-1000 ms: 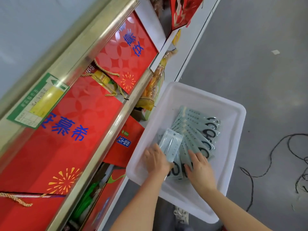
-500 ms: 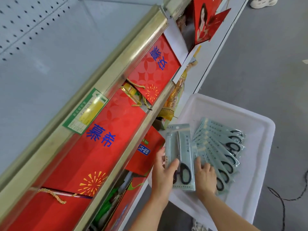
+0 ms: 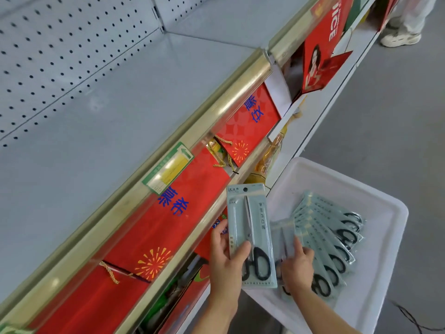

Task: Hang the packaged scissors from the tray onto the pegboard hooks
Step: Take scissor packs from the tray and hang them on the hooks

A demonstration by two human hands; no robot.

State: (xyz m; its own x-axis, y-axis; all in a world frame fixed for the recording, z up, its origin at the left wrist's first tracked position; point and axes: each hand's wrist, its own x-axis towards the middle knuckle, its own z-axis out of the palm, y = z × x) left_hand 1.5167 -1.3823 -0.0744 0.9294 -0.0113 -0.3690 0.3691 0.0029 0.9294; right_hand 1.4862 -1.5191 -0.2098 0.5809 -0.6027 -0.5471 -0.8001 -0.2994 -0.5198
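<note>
Lifted clear of the tray [image 3: 385, 208], one scissors pack [image 3: 250, 235] sits pinched (lower edge) in the left hand [image 3: 225, 263] grip.

Grey shelf [image 3: 144, 97] bare: open way up to pegboard [image 3: 60, 51] behind it. Gold shelf rail [image 3: 216, 109] with price tag [image 3: 168, 167] juts along front edge. Red gift boxes [image 3: 168, 225] fill tier below, no gap. Left hand [image 3: 226, 263] grips scissors pack [image 3: 250, 235] just beside lower rail. Right hand [image 3: 297, 268] lies on fanned packs [image 3: 332, 239], crowding white tray [image 3: 385, 237]; tray's far side free.
</note>
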